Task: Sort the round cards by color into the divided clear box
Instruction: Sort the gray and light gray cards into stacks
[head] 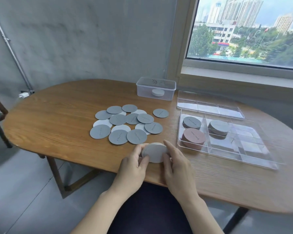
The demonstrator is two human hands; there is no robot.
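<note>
Lower centre of the frame, nearest me: my two bare forearms reach in over the near edge of a wooden table (57, 115). My left hand (134, 163) and right hand (176, 166) hold a stack of pale cards (155, 152) between them, tilted up off the tabletop. The left fingers curl round its left edge. The right thumb and fingers clasp its right edge, the forefinger lying fairly straight along the rim. Neither hand is free. Just beyond, at centre frame, lies a spread of loose cards (125, 124), mostly blue-grey with a few pale ones showing underneath, overlapping one another. One single grey card (161, 113) sits apart at the spread's far right. To the right of centre is the divided clear box (254, 149), open. Three of its compartments hold stacks: a dark grey stack (192, 122) in the far-left cell, a pinkish stack (194, 137) in the cell nearer me, and a grey-beige stack (218, 128) one cell to the right. The remaining cells look unfilled. I judge the sort partly done: three colours are in, the pale stack is gathered but not yet placed, and the blue-grey cards are yet to be collected. Behind the box lies its clear lid (210, 105), and in the upper middle stands a small lidded container (156, 88).
</note>
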